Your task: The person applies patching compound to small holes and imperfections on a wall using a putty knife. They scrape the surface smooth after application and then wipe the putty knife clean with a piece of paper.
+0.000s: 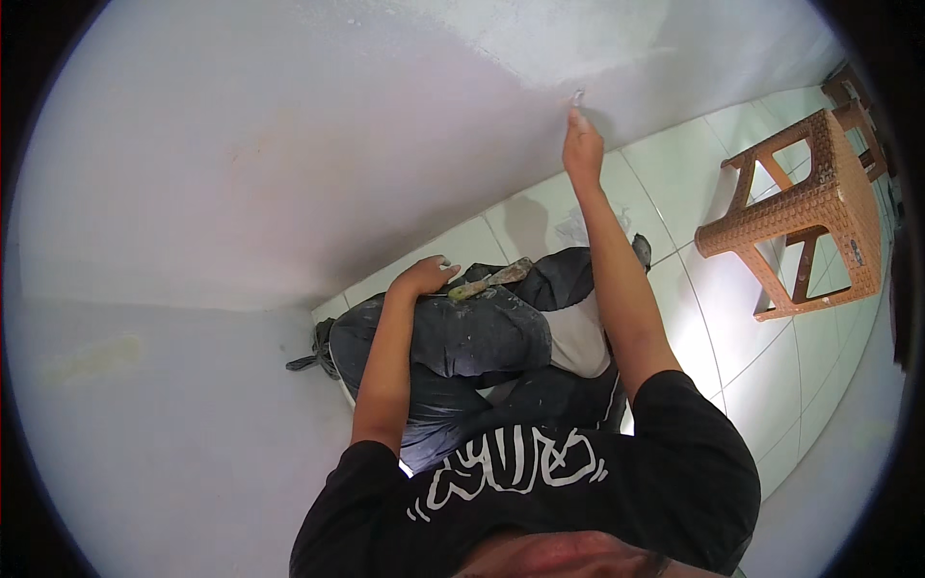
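Note:
My right hand (584, 151) reaches forward to the pale wall (328, 144), its fingers closed. A small greyish-white bit (578, 97) shows at the fingertips against the wall; its kind is too small to make out. My left hand (424, 276) rests on my bent knee, its fingers apart and whitish at the tips, holding nothing that I can see. Beside it, a putty knife (491, 277) with a yellow-green end and a stained, crusted end lies across the dark trousers (482, 332) on my lap.
A brown woven-pattern plastic stool (819, 212) lies tipped over on the white tiled floor (674, 193) at the right. A crumpled clear plastic piece (578, 226) is near the wall's foot. Another wall (164, 405) meets the first at the left corner.

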The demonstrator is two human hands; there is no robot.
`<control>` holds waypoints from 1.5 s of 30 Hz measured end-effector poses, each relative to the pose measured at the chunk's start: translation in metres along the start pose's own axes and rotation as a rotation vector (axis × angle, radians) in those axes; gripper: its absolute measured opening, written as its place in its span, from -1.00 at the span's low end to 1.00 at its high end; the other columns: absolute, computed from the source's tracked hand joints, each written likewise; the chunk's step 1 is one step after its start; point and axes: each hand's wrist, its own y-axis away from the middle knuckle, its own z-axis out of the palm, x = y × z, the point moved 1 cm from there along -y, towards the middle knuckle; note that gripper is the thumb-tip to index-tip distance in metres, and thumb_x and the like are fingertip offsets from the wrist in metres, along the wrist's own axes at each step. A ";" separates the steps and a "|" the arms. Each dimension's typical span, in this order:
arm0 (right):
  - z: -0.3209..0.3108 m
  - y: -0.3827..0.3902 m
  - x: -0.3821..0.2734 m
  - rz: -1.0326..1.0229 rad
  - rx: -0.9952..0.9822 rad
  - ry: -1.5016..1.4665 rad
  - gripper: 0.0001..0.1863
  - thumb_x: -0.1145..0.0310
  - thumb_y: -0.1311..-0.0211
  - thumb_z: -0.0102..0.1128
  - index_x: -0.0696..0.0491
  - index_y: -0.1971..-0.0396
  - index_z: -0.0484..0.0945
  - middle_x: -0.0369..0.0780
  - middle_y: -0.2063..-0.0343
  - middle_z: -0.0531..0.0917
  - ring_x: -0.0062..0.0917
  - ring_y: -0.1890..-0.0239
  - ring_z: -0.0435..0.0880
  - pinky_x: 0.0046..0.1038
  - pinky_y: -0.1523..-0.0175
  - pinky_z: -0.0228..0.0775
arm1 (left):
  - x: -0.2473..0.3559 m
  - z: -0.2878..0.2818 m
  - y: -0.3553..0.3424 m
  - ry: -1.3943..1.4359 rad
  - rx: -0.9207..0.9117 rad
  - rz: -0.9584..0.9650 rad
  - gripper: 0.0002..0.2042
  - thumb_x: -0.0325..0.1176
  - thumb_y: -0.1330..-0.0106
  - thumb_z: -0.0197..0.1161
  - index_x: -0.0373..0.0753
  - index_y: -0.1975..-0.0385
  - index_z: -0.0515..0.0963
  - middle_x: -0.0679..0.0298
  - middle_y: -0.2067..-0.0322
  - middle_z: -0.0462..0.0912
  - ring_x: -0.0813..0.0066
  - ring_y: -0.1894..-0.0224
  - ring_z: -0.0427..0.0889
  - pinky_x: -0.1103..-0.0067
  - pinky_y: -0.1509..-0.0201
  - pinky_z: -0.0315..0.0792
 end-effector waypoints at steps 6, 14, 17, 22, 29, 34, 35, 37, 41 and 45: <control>0.006 0.007 -0.001 -0.167 -0.157 0.197 -0.50 0.07 -0.49 -0.03 0.19 0.52 0.47 0.10 0.61 0.47 0.00 0.55 0.43 -0.15 0.39 0.27 | 0.004 -0.002 0.003 0.022 -0.005 0.018 -0.38 0.15 -0.39 0.06 -0.36 -0.09 0.52 -0.12 -0.10 0.56 -0.02 -0.19 0.52 0.30 -0.25 0.37; 0.007 0.017 -0.017 -0.084 -0.165 0.074 -0.47 0.03 -0.47 -0.03 0.21 0.52 0.48 0.07 0.63 0.47 -0.02 0.56 0.45 -0.18 0.38 0.30 | 0.006 -0.004 0.008 0.068 -0.050 -0.032 -0.38 0.16 -0.38 0.07 -0.37 -0.08 0.53 -0.12 -0.10 0.56 -0.02 -0.18 0.52 0.29 -0.24 0.37; 0.003 -0.006 0.009 0.280 -0.100 -0.082 -0.47 0.02 -0.46 -0.02 0.21 0.52 0.48 0.07 0.63 0.49 -0.01 0.54 0.48 -0.18 0.37 0.32 | 0.002 0.001 -0.002 -0.033 0.036 0.045 -0.38 0.17 -0.37 0.09 -0.36 -0.06 0.53 0.01 0.12 0.69 0.23 0.07 0.66 0.38 -0.04 0.47; 0.010 0.016 -0.017 -0.124 -0.180 0.096 -0.47 0.04 -0.47 -0.03 0.21 0.54 0.48 0.06 0.66 0.45 -0.02 0.56 0.46 -0.15 0.38 0.28 | -0.016 0.006 -0.005 -0.058 0.079 0.066 -0.38 0.18 -0.38 0.07 -0.38 0.00 0.54 0.04 0.19 0.71 0.25 0.13 0.66 0.38 -0.02 0.47; 0.006 0.006 -0.007 0.091 -0.096 -0.012 -0.41 0.01 -0.48 -0.05 0.22 0.61 0.40 0.02 0.69 0.40 -0.23 0.62 0.33 -0.19 0.39 0.25 | 0.002 0.002 -0.002 -0.077 0.048 0.053 -0.39 0.17 -0.40 0.06 -0.38 -0.01 0.53 0.03 0.19 0.70 0.24 0.12 0.66 0.38 -0.02 0.46; 0.015 0.021 -0.014 0.000 -0.173 0.010 -0.39 -0.02 -0.47 -0.03 0.24 0.62 0.37 -0.05 0.72 0.35 -0.37 0.61 0.26 -0.24 0.40 0.23 | -0.008 0.005 -0.004 -0.037 0.038 0.055 -0.39 0.16 -0.40 0.06 -0.38 -0.01 0.53 0.03 0.20 0.70 0.25 0.13 0.66 0.38 -0.02 0.46; 0.016 0.020 -0.014 0.050 -0.163 -0.028 -0.38 -0.03 -0.47 -0.03 0.24 0.62 0.36 -0.05 0.73 0.34 -0.38 0.61 0.26 -0.25 0.40 0.22 | -0.009 0.004 -0.004 -0.035 0.039 0.058 -0.39 0.16 -0.40 0.06 -0.38 -0.01 0.53 0.03 0.19 0.70 0.25 0.13 0.66 0.38 -0.02 0.46; 0.007 0.002 0.010 0.169 -0.143 -0.066 -0.37 -0.04 -0.46 -0.02 0.24 0.63 0.35 -0.07 0.73 0.32 -0.39 0.61 0.25 -0.25 0.41 0.21 | 0.009 0.001 -0.003 -0.032 0.005 0.038 -0.39 0.15 -0.39 0.06 -0.37 -0.04 0.53 -0.06 0.05 0.63 0.11 -0.02 0.59 0.33 -0.13 0.42; 0.008 0.007 -0.006 0.202 -0.182 -0.096 -0.35 -0.04 -0.46 -0.02 0.23 0.68 0.31 -0.16 0.76 0.26 -0.47 0.62 0.24 -0.28 0.44 0.18 | 0.000 0.001 -0.002 -0.027 -0.020 0.000 -0.39 0.14 -0.38 0.06 -0.38 -0.06 0.54 -0.14 -0.08 0.57 -0.03 -0.16 0.54 0.29 -0.23 0.38; 0.016 0.012 0.001 0.149 -0.153 -0.059 -0.35 -0.03 -0.47 -0.04 0.22 0.69 0.31 -0.21 0.77 0.21 -0.53 0.65 0.24 -0.30 0.46 0.15 | -0.006 0.004 -0.005 -0.046 0.023 0.065 -0.36 0.19 -0.39 0.06 -0.40 0.00 0.53 0.04 0.18 0.71 0.22 0.09 0.66 0.37 -0.05 0.46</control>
